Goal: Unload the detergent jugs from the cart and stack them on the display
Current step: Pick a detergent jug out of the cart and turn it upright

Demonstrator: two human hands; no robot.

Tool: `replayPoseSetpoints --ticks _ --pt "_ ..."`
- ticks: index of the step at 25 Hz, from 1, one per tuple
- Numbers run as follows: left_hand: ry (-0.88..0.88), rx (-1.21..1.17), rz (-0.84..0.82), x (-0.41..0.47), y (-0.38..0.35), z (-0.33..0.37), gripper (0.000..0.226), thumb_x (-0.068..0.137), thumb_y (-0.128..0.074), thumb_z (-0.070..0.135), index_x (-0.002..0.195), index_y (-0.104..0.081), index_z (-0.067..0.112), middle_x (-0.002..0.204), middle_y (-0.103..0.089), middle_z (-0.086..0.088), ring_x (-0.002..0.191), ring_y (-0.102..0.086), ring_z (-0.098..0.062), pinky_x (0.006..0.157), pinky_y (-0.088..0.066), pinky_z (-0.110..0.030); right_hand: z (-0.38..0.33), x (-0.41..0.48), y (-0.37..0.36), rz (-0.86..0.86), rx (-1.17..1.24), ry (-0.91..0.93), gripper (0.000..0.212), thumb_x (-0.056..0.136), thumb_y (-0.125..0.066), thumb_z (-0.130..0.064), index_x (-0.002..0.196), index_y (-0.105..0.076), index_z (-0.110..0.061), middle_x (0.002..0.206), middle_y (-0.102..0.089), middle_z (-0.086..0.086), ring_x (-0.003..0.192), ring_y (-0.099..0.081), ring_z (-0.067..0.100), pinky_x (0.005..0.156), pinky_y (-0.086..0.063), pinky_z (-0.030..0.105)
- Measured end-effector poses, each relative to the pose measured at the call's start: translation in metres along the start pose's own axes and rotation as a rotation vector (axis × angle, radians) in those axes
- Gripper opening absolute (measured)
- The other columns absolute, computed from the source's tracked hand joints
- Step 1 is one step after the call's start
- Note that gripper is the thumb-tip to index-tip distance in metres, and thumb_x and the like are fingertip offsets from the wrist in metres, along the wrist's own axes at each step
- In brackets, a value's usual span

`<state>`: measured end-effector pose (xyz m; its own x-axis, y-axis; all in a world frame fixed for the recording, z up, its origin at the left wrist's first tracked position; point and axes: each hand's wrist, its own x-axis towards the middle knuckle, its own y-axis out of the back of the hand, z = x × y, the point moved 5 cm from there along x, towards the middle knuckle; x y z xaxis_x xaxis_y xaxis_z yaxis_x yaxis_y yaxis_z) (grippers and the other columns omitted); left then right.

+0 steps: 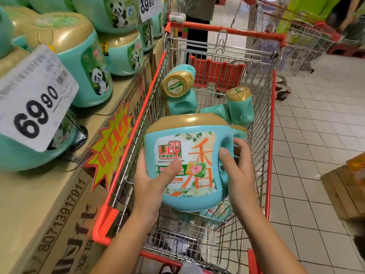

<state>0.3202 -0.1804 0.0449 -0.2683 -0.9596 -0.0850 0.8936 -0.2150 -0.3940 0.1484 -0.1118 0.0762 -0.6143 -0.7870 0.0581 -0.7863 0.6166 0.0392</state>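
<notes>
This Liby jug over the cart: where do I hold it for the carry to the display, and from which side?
Grip the moulded handle on the Liby jug, coming from its right, where the right hand already wraps it. The body is wide, rounded and smooth, with no other pinch point, so cup its lower left edge from beneath with the left hand.

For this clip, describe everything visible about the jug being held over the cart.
The held jug looks like glossy teal plastic, with a broad gold top on its far end and a moulded handle on its right side. Its label faces the camera: red Liby logo, large orange characters, a heart-shaped pod. It is held over the cart. The left hand grips its left side, thumb across the label. The right hand grips the handle side.
</notes>
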Motion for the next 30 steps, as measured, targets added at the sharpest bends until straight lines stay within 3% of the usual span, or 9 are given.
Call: replayPoseSetpoints --ticks 3,6,8,11,13,18,23,27,30 --pt "-0.104 0.027 0.088 -0.025 0.014 0.013 0.08 0.056 -0.088 0.046 0.125 -0.056 0.022 0.106 -0.074 -0.005 0.092 -0.073 -0.026 0.065 -0.059 -0.032 -0.003 -0.015 -0.015 -0.07 -0.043 0.072 0.072 0.073 -0.058 -0.06 0.132 -0.045 -0.02 0.127 -0.056 -0.001 0.118 -0.055 0.018 0.102 -0.043 0.05" --pt "-0.135 0.036 0.227 -0.053 0.034 0.018 0.082 0.055 -0.084 0.059 0.125 -0.056 0.025 0.108 -0.073 -0.005 0.094 -0.072 -0.028 0.068 -0.059 -0.038 0.001 -0.031 -0.032 -0.193 -0.039 0.108 0.075 0.074 -0.057 -0.061 0.134 -0.043 -0.019 0.128 -0.055 -0.001 0.12 -0.053 0.016 0.103 -0.042 0.047" --pt "-0.154 0.02 0.327 -0.075 0.046 0.02 0.079 0.056 -0.084 0.06 0.123 -0.058 0.027 0.107 -0.074 -0.006 0.091 -0.073 -0.028 0.066 -0.059 -0.037 0.002 -0.04 -0.041 -0.272 -0.052 0.128 0.071 0.072 -0.058 -0.063 0.13 -0.046 -0.023 0.124 -0.056 -0.005 0.117 -0.054 0.011 0.101 -0.044 0.039" --pt "-0.184 -0.047 0.514 -0.119 0.058 0.016 0.074 0.059 -0.083 0.054 0.122 -0.059 0.026 0.105 -0.074 -0.008 0.088 -0.074 -0.03 0.063 -0.059 -0.036 -0.005 -0.055 -0.056 -0.431 -0.011 0.164 0.059 0.068 -0.063 -0.06 0.117 -0.05 -0.031 0.112 -0.061 -0.012 0.101 -0.06 0.0 0.087 -0.045 0.019" --pt "-0.222 -0.077 0.637 -0.154 0.066 0.013 0.069 0.061 -0.081 0.051 0.121 -0.059 0.025 0.106 -0.074 -0.01 0.089 -0.073 -0.032 0.065 -0.059 -0.038 -0.007 -0.072 -0.067 -0.568 0.048 0.172 0.051 0.067 -0.066 -0.055 0.111 -0.052 -0.032 0.104 -0.063 -0.012 0.091 -0.062 -0.003 0.079 -0.047 0.013" --pt "-0.331 -0.047 0.888 -0.26 0.087 0.011 0.055 0.071 -0.073 0.049 0.118 -0.06 0.022 0.108 -0.073 -0.012 0.093 -0.072 -0.033 0.068 -0.059 -0.036 -0.008 -0.149 -0.092 -0.86 0.143 0.152 0.053 0.066 -0.067 -0.053 0.11 -0.053 -0.028 0.098 -0.061 -0.013 0.08 -0.06 -0.003 0.069 -0.048 0.012" --pt "-0.464 -0.016 1.151 -0.378 0.106 0.019 0.049 0.084 -0.059 0.052 0.12 -0.06 0.019 0.108 -0.073 -0.009 0.093 -0.073 -0.024 0.068 -0.058 -0.028 -0.02 -0.254 -0.117 -1.141 0.191 0.158 0.051 0.067 -0.066 -0.052 0.11 -0.052 -0.029 0.103 -0.06 -0.004 0.085 -0.059 -0.005 0.071 -0.046 0.01" --pt "-0.494 -0.008 1.324 -0.475 0.122 0.02 0.061 0.079 -0.06 0.058 0.123 -0.059 0.015 0.11 -0.072 -0.012 0.098 -0.071 -0.03 0.074 -0.06 -0.038 -0.031 -0.348 -0.127 -1.307 0.215 0.136 0.048 0.065 -0.068 -0.051 0.107 -0.055 -0.032 0.106 -0.061 -0.001 0.083 -0.061 -0.004 0.068 -0.048 0.01" --pt "-0.516 0.001 1.38 -0.548 0.135 0.023 0.069 0.08 -0.054 0.062 0.132 -0.054 0.016 0.118 -0.069 -0.012 0.108 -0.067 -0.032 0.085 -0.057 -0.045 -0.038 -0.42 -0.128 -1.382 0.215 0.106 0.052 0.062 -0.069 -0.054 0.108 -0.056 -0.033 0.112 -0.061 0.006 0.09 -0.064 0.006 0.071 -0.052 0.017"
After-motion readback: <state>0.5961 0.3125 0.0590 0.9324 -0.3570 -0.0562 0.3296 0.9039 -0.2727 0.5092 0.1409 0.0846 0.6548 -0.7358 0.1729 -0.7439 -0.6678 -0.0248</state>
